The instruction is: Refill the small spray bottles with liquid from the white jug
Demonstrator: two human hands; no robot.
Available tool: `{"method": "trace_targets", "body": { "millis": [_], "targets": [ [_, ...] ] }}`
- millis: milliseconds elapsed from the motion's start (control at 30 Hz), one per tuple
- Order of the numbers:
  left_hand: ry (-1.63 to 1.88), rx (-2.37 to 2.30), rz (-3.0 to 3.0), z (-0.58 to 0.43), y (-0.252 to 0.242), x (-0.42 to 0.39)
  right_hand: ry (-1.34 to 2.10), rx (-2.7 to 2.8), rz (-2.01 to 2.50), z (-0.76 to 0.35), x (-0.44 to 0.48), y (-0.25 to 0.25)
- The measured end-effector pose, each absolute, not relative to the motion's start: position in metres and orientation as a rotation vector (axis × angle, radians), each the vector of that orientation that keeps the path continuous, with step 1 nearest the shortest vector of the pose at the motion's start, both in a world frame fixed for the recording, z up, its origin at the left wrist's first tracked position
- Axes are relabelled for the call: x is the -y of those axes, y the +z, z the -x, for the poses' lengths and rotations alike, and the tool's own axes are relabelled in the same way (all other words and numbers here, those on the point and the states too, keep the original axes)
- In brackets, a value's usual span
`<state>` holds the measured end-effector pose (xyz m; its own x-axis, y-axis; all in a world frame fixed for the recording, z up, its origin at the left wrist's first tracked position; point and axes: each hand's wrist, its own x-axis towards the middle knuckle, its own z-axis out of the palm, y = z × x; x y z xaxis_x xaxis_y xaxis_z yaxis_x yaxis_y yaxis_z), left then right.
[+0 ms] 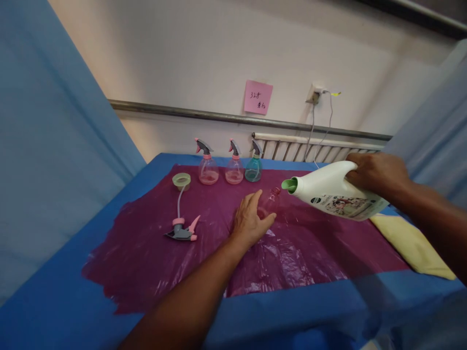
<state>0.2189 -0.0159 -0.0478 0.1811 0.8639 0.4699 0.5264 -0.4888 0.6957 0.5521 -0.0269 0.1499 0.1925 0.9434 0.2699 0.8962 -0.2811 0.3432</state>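
My left hand point(251, 216) curves around an open, clear pink spray bottle point(270, 201), thumb and fingers on either side of its body. The bottle leans to the right and has no spray head on it. Gripped by the handle in my right hand point(377, 170), a large white detergent jug point(333, 192) is tipped to the left. Its green spout point(290, 185) is just right of the bottle's mouth; I cannot make out any liquid leaving it. A grey and pink spray head point(180, 232) with its tube lies to the left.
Two pink spray bottles point(208, 174) point(234, 173) and a teal one point(254, 171) stand at the back. A pale green bowl point(181, 181) is left of them. A folded yellow cloth point(416, 245) lies right. Purple plastic sheeting point(146, 262) covers the blue table point(65, 287); blue curtains hang at both sides.
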Motion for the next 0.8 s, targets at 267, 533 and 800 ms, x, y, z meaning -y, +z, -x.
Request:
{"method": "trace_targets", "body": {
  "millis": [267, 533, 800],
  "targets": [
    [1.236, -1.299, -2.112, -0.219, -0.049, 0.016, 0.727, -1.816, -2.253, -0.55, 0.028, 0.16],
    [1.217, -1.286, -2.112, -0.218, -0.047, 0.017, 0.774, -1.843, -2.205, -0.545, 0.03, 0.163],
    [1.215, -1.283, -2.12, -0.219, -0.049, 0.017, 0.798, -1.841, -2.178, -0.547, 0.029, 0.163]
  ]
}}
